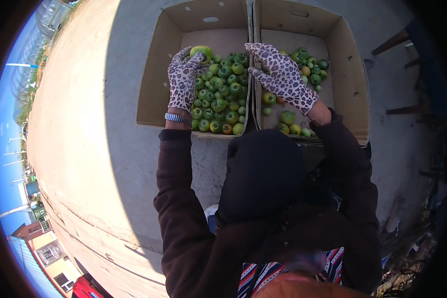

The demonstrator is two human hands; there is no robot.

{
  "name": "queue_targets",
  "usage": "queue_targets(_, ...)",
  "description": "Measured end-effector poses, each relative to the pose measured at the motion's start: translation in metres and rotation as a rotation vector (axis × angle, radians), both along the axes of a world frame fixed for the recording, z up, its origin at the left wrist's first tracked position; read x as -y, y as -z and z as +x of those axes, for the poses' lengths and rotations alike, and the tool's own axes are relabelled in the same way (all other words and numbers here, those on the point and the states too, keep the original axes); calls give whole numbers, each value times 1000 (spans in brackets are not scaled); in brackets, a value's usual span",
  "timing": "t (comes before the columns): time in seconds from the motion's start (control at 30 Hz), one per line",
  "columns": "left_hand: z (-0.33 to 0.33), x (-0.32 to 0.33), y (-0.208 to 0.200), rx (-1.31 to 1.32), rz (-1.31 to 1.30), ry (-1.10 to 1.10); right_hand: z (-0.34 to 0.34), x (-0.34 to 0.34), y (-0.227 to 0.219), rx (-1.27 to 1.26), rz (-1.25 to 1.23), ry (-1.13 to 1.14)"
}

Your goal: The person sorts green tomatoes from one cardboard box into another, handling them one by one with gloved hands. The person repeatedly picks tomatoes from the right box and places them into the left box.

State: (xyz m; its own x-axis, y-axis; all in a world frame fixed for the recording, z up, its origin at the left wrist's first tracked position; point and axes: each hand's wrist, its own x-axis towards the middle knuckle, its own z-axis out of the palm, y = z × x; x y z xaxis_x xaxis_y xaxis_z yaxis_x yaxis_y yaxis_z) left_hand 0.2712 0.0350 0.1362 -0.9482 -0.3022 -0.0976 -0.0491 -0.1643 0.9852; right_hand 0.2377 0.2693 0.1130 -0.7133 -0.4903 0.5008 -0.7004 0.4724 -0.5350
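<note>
Brown cardboard is forming the walls of the left box [151, 94] and the right box [352, 94], which are standing side by side in shade, with the grey ground [129, 64] being seen around them. By the left hand [183, 79], which is being covered by a glove with a leopard pattern, a large green-yellow tomato [202, 51] is being gripped between the thumb and the fingers. This tomato is being held over the left box, at the far edge of a dense pile of tomatoes [219, 94], where mostly green fruits are being mixed with a few of yellow or orange tint. The right hand [283, 77], gloved in the same pattern, is being held open over the right box: its fingers are being stretched toward the left, near the adjoining walls, and the thumb is being kept apart from them. Its palm is being hidden, so what is under it cannot be told. In the right box, a group of tomatoes [310, 66] is being seen to the right of this hand, and a nearer group [287, 118] is lying toward the near wall. Around the left wrist a metal band [178, 118] is being worn, and both arms are being covered by dark sleeves [174, 169].
</note>
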Motion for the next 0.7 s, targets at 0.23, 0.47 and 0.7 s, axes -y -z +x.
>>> queue_targets(0.23, -47, 92, 115, 354, -869, 432, -21, -136, 90, 486, 300, 370)
queue_targets(0.47, -52, 170, 229, 471, -1282, 584, -23, -123, 100, 489, 312, 263)
queue_targets(0.7, -66, 95, 193, 568, -1441, 453, -25, -145, 109, 519, 372, 324)
